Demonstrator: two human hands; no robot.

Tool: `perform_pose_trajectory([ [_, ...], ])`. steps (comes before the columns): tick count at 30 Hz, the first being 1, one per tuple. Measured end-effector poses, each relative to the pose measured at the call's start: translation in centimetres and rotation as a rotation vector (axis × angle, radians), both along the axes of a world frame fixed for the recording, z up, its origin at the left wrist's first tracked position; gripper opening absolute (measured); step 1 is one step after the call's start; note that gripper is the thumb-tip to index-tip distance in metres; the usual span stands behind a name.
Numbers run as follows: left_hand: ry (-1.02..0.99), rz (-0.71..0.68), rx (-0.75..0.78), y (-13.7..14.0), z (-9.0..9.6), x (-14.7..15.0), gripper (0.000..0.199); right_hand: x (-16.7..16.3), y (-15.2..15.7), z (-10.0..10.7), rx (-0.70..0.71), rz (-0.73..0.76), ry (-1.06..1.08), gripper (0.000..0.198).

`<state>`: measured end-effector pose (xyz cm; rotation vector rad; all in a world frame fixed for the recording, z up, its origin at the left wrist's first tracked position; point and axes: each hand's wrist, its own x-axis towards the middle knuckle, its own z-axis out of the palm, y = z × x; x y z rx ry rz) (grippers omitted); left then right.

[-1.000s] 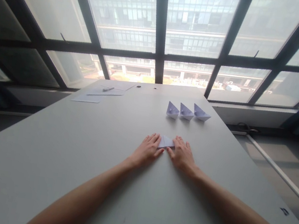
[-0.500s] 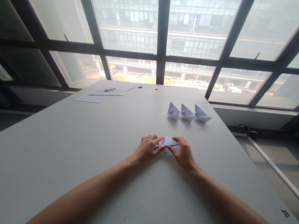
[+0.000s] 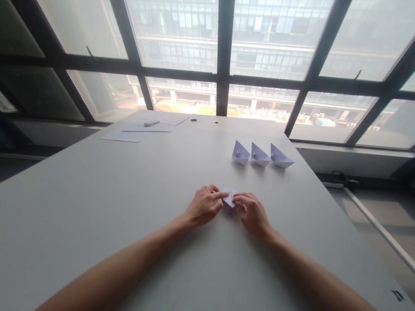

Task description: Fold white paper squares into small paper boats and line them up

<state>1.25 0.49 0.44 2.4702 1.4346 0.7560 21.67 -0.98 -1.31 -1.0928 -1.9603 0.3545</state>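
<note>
A small piece of folded white paper [image 3: 229,199] lies on the table between my two hands, its edges partly covered by fingers. On its left side, my left hand [image 3: 205,205] holds it, with the index finger stretched across the top. My right hand [image 3: 252,213] grips the right side with bent fingers and thumb. Beyond the hands, three folded paper boats [image 3: 260,155] stand in a row, each with a raised point.
The white table [image 3: 124,205] reaches forward to a large window wall. At its far left lie flat sheets of paper [image 3: 124,135] with a small white object [image 3: 151,123] on top. A dark mark [image 3: 397,295] is near the right edge.
The folded paper has turned from a wide flat shape into a more compact, upright one with a fold showing. My right fingers have shifted onto its side, and the left index finger has straightened.
</note>
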Motion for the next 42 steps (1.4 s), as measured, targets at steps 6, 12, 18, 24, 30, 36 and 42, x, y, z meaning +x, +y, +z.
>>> perform_pose_trajectory([
  [6, 0.049, -0.070, 0.020, 0.3, -0.4, 0.0, 0.030, -0.2, -0.2, 0.6, -0.014, 0.011, -0.194, 0.022],
  [12, 0.064, -0.151, 0.043, 0.3, -0.5, 0.1, 0.025, -0.1, -0.3, 1.0, -0.041, 0.004, -0.225, 0.006],
  [18, 0.210, -0.130, 0.002, -0.1, -0.7, 0.0, 0.053, -0.4, 0.0, 0.0, -0.140, -0.123, -0.304, 0.044],
  [24, 0.241, -0.145, -0.030, -0.3, -0.9, -0.1, 0.062, -0.5, 0.0, -0.4, -0.138, -0.123, -0.295, 0.046],
  [30, 0.176, -0.148, -0.016, -0.2, -0.7, -0.1, 0.063, -0.5, -0.1, -0.1, -0.131, -0.115, -0.251, 0.045],
  [36, 0.172, -0.182, 0.001, -0.2, -0.5, -0.1, 0.057, -0.3, -0.2, -0.1, -0.111, -0.107, -0.212, 0.043],
  [42, 0.241, -0.196, -0.067, -0.1, -0.7, 0.0, 0.054, -0.4, 0.0, -0.2, -0.094, -0.084, -0.329, 0.031],
])
